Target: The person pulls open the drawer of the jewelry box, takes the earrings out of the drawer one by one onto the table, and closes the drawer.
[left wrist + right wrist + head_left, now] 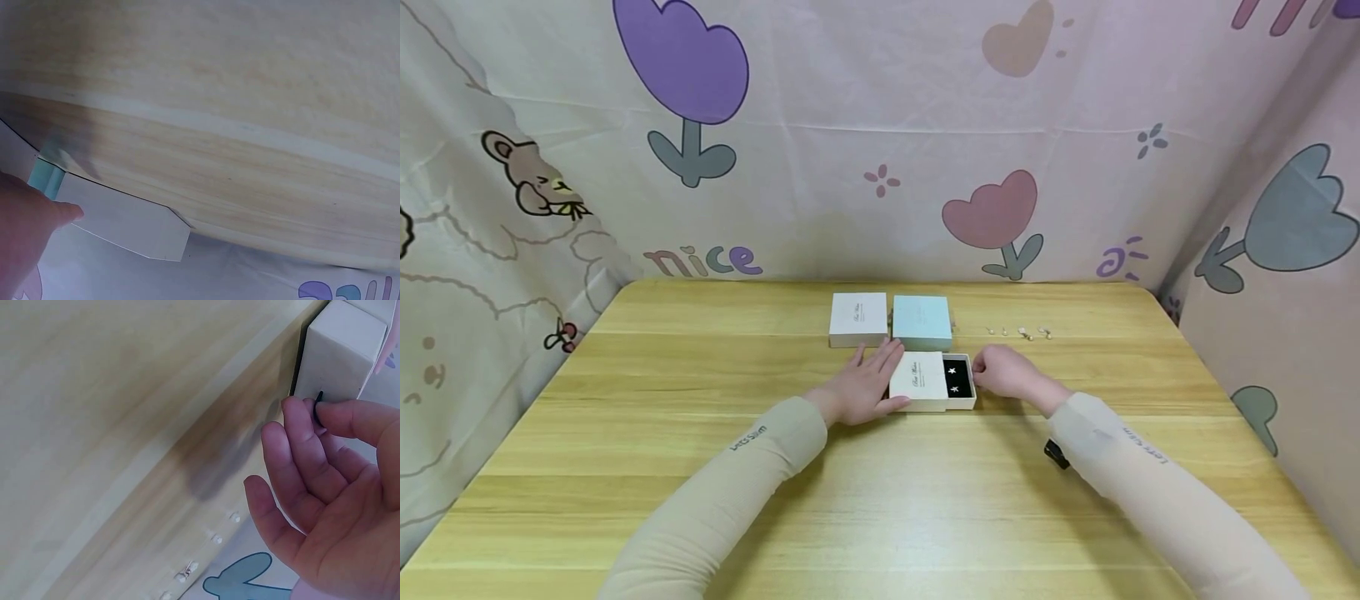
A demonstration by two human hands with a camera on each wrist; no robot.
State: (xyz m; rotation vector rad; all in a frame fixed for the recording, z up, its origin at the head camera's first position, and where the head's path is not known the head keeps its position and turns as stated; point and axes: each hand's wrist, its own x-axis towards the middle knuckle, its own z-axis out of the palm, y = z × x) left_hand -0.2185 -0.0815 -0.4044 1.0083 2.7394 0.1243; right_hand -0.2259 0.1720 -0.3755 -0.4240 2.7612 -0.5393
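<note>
A white sliding drawer jewelry box (917, 379) lies on the table, its drawer (967, 392) partly out to the right. Two star-shaped earrings (953, 379) sit on the drawer's black insert. My left hand (859, 392) holds the box's left end, thumb along the near side and fingers spread at the far side. At the drawer's right end my right hand (1003, 371) pinches a small black pull tab (319, 406) between thumb and fingers. The other right fingers are loosely bent in the right wrist view.
Behind the box stand another white box (859, 317) and a light teal box (922, 321). Several small earrings (1025, 333) lie in a row to their right. A small black object (1057, 454) is beside the right forearm. Patterned cloth (820, 167) hangs around the table.
</note>
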